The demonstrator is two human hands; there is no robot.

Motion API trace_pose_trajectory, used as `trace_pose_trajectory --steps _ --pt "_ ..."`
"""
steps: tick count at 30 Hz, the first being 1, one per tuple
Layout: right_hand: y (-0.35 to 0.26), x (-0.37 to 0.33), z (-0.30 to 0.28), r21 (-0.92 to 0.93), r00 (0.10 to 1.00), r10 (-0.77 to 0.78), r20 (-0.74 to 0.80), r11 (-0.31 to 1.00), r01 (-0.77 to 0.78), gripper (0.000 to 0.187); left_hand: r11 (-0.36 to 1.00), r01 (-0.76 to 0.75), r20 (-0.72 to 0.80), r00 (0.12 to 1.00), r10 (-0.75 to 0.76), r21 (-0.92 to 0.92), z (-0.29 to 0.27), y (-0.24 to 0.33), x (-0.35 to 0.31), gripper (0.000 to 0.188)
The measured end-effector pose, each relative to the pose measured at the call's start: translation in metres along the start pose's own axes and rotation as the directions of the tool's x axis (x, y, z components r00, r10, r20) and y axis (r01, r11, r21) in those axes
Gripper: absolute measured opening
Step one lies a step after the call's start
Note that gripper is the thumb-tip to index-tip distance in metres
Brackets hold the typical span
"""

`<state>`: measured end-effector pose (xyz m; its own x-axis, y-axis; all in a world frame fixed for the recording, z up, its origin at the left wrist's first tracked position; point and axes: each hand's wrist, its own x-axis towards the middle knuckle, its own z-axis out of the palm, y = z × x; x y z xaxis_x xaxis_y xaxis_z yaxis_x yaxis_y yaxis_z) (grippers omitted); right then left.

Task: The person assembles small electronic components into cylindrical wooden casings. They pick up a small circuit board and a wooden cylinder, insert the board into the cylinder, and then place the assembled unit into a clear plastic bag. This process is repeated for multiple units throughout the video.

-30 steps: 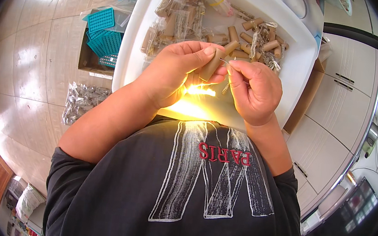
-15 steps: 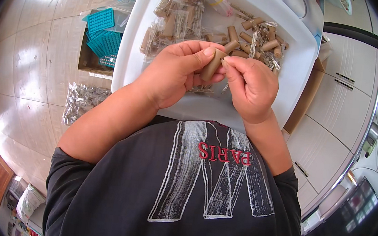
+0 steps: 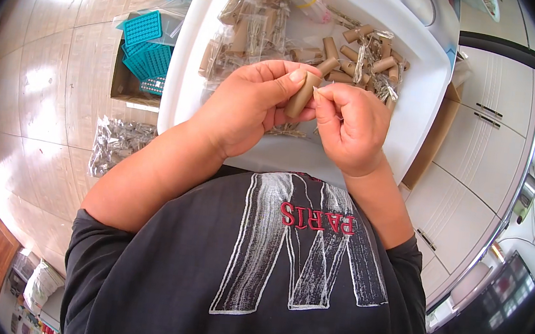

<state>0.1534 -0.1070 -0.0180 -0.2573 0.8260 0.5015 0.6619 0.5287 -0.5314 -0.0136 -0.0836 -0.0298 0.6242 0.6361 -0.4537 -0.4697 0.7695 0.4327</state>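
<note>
My left hand (image 3: 253, 97) is closed around a short brown cardboard tube (image 3: 301, 97), with the thumb pressed near its top end. The tube stands tilted above the near part of a large white tub (image 3: 183, 67). Close against the tube's right side, my right hand (image 3: 354, 121) is pinched at the fingertips. What lies in that pinch is too small to make out. Beyond the hands, several loose brown tubes (image 3: 358, 33) lie in the tub among shiny twisted strands (image 3: 384, 49). Clear bags with tubes (image 3: 256, 25) fill its left side.
Left of the tub, a cardboard box (image 3: 124, 90) holds turquoise gridded trays (image 3: 142, 28). A pile of clear packets (image 3: 120, 145) lies on the tiled floor (image 3: 46, 104) by my left forearm. White cabinets (image 3: 479, 137) stand at the right.
The tube has turned slightly more upright in my left hand. My right hand has shifted a little to the left and down, still pinched beside the tube.
</note>
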Motion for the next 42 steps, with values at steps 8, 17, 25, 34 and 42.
trace_pose_trajectory --steps 8,17,25,34,42 --pt "0.001 -0.003 0.003 0.001 1.0 0.03 -0.005 1.0 -0.03 0.011 1.0 -0.011 0.008 1.0 0.011 0.006 0.0 -0.001 0.0 0.026" --pt "-0.003 -0.006 -0.002 0.391 0.924 0.363 0.12 0.838 -0.38 0.013 0.998 0.021 0.033 0.999 -0.023 0.064 -0.001 0.004 0.0 0.029" --pt "-0.001 -0.002 -0.015 0.699 0.691 0.565 0.451 0.259 -0.667 0.026 0.982 0.086 -0.028 0.996 -0.083 0.169 0.011 0.01 0.0 0.03" --pt "0.003 -0.011 -0.038 0.746 0.762 0.563 0.321 0.345 -0.569 0.034 0.996 0.084 0.045 0.995 -0.083 -0.013 0.014 0.009 0.008 0.026" --pt "-0.009 -0.03 -0.032 0.578 0.644 0.621 0.446 0.35 -0.737 0.013 1.0 -0.013 -0.046 0.999 0.012 -0.007 0.024 0.004 0.016 0.028"
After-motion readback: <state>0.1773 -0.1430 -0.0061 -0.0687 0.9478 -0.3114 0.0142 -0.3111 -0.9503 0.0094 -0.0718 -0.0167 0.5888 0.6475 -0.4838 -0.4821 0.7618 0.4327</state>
